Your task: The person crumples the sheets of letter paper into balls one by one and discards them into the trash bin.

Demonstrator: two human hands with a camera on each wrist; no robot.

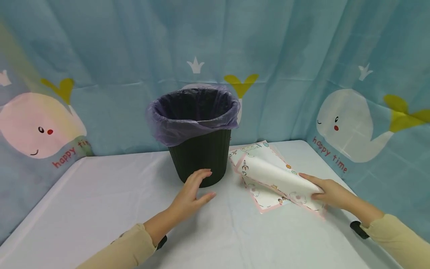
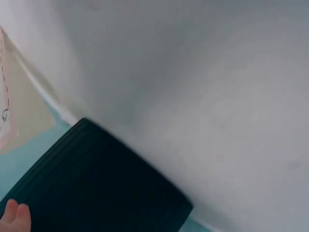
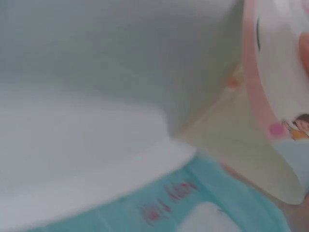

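Note:
In the head view my right hand point(image 1: 330, 190) grips the right end of a white paper sheet point(image 1: 275, 173) with a pink border and small cartoon prints. This sheet is bent into a curve, lifted partly off a second printed sheet point(image 1: 265, 200) that lies flat beneath it. A curled edge of the held paper point(image 3: 263, 77) fills the right side of the right wrist view. My left hand point(image 1: 191, 198) hovers in front of the dark ribbed trash can point(image 1: 201, 153), thumb and fingers apart, holding nothing. In the left wrist view only fingertips point(image 2: 17, 217) show before the can point(image 2: 106, 179).
A purple plastic bag point(image 1: 188, 130) lines the can and folds over its rim. The can stands towards the back of a table with a white cover point(image 1: 111, 198). Behind and at the sides hangs a blue curtain point(image 1: 117, 56) with whale prints.

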